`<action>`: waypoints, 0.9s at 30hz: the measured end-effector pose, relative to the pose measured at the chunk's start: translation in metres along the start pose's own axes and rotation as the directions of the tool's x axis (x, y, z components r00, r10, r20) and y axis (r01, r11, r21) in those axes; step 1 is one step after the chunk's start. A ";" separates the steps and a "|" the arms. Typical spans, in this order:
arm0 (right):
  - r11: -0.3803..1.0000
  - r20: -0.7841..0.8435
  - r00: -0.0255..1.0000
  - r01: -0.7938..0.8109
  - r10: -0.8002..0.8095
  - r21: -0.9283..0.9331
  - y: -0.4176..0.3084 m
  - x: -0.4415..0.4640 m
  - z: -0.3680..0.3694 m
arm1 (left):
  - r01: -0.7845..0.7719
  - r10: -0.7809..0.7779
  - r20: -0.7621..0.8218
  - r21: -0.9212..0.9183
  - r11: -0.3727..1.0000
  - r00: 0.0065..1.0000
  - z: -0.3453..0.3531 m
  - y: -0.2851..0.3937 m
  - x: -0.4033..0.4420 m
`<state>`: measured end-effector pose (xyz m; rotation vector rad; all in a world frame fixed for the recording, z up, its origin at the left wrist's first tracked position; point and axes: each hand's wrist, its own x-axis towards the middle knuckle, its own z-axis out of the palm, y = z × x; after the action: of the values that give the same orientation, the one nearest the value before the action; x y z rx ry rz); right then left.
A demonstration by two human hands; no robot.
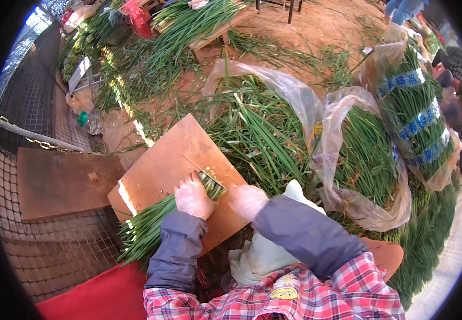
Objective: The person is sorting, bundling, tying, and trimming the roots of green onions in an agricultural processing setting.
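Note:
My left hand point(192, 197) presses down on a bunch of long green chives point(153, 224), fingers closed around it near the pale cut ends. The bunch lies across a reddish-brown board point(175, 154), its other end hanging over the lower left edge. In my right hand point(248, 202) is a knife point(205, 173), held by a handle hidden in the fist. Its thin blade crosses the pale ends just beyond my left fingers. Small pale bits point(162, 191) lie on the board.
Loose green stalks point(257, 128) pile beyond the board, beside an open plastic bag point(343, 202) of stalks. A packed bag with blue print point(409, 112) stands at right. Another brown board point(65, 181) lies left on netting. A low wooden bench point(225, 29) holds more stalks.

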<state>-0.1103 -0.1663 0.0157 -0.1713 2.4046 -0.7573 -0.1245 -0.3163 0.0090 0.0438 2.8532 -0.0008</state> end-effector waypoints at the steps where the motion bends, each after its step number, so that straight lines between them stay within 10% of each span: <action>1: 1.000 -0.003 1.000 0.016 -0.016 0.003 0.002 0.011 0.004 | -0.018 0.018 -0.035 0.008 1.000 0.999 0.001 0.002 0.001; 7: 0.996 0.197 0.980 0.010 -0.029 0.094 0.029 -0.025 -0.020 | -0.053 0.048 -0.113 -0.050 0.997 0.992 0.003 -0.003 -0.009; 20: 0.979 -0.101 0.994 -0.017 0.038 0.201 0.065 0.024 0.023 | -0.229 0.210 -0.154 -0.124 0.965 0.966 -0.014 -0.025 -0.034; 22: 0.952 -0.172 0.949 -0.230 0.266 0.199 0.063 0.007 -0.013 | -0.169 0.164 -0.082 -0.055 0.984 0.983 -0.015 -0.049 -0.046; 27: 0.997 -0.170 0.985 -0.032 0.019 -0.076 0.051 -0.008 -0.039 | -0.056 0.081 0.023 -0.545 0.836 0.996 -0.013 -0.097 -0.043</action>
<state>-0.1239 -0.1031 0.0170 -0.1116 2.5948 -0.6902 -0.0896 -0.4141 0.0338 0.0264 2.6915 0.8133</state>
